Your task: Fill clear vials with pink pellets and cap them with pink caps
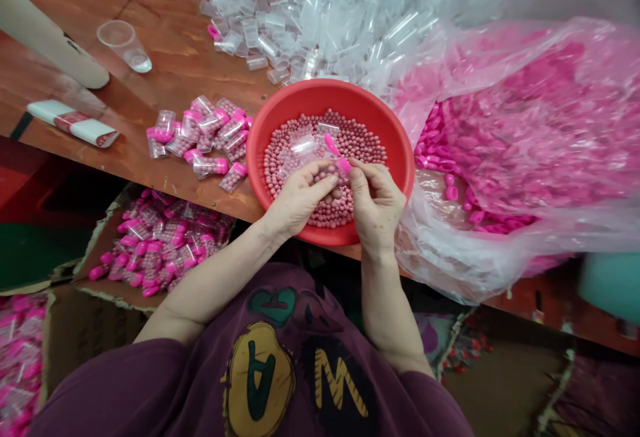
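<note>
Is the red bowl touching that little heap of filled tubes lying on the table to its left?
Apart. The head view shows a strip of bare wooden table between the red bowl rim and the nearest filled tubes.

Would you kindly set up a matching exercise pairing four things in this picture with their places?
Things:
1. red bowl
2. cup
3. filled vials
4. pink caps

Places:
A. inside the plastic bag at right
B. under both hands
C. far left on the table, alone
D. on the table, just left of the bowl

Pairs: 1-B, 2-C, 3-D, 4-A
</note>
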Motion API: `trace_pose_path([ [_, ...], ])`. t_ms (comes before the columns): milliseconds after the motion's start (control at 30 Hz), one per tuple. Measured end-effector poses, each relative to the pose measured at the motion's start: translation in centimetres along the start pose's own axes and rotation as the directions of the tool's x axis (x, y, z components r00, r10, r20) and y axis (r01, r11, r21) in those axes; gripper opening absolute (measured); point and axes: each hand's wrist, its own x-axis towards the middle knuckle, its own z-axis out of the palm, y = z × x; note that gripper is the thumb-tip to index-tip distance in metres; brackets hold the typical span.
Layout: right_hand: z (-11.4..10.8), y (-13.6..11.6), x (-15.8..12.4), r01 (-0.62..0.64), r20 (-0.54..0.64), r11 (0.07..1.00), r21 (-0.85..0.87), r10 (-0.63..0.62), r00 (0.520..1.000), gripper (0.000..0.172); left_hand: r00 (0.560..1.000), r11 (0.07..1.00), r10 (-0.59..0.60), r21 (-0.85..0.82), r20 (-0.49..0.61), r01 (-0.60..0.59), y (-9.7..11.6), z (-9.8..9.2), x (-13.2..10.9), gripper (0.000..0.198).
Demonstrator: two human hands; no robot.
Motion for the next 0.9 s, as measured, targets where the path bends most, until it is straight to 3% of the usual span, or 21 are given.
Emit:
trace_pose_path([
  [133, 0.1, -0.4, -0.3, -0.036, -0.023, 0.999, -0.001, 0.036, 0.999, 0.019, 1.000, 1.000, -0.015, -0.016, 0.021, 0.015, 0.0, 0.0, 0.0, 0.026],
  [300, 0.4, -0.7, -0.4, 0.061, -0.052, 0.994, -0.094, -0.067, 0.996, 0.017, 1.000, 0.999, -0.017, -0.036, -0.004, 0.017, 0.0, 0.0, 0.1, 0.022],
  [467, 0.7, -0.7, -1.1, 0.196, 0.050, 0.939, -0.282, -0.190, 0.981, 0.029, 0.997, 0.998, -0.033, -0.058, -0.065, 0.029, 0.1, 0.1, 0.2, 0.017],
  [600, 0.3, -0.8, -1.8, 0.244, 0.095, 0.922, -0.300, -0.226, 0.969, 0.034, 0.994, 0.998, -0.036, -0.053, -0.102, 0.031, 0.1, 0.1, 0.3, 0.014],
  [700, -0.5, -0.4, -1.4, 0.181, 0.113, 0.960, -0.213, -0.159, 0.981, 0.030, 0.996, 1.000, -0.015, -0.026, -0.084, 0.013, 0.1, 0.1, 0.3, 0.017],
  [800, -1.1, 0.7, 0.1, 0.010, 0.106, 0.999, -0.050, -0.005, 0.994, 0.031, 0.998, 0.998, -0.054, 0.022, 0.041, 0.053, 0.1, 0.0, 0.1, 0.029],
  [900, -0.9, 1.8, 1.9, -0.109, 0.202, 0.989, 0.095, 0.088, 0.976, 0.042, 0.983, 0.992, -0.122, 0.047, 0.141, 0.116, 0.1, -0.3, -0.1, 0.034],
])
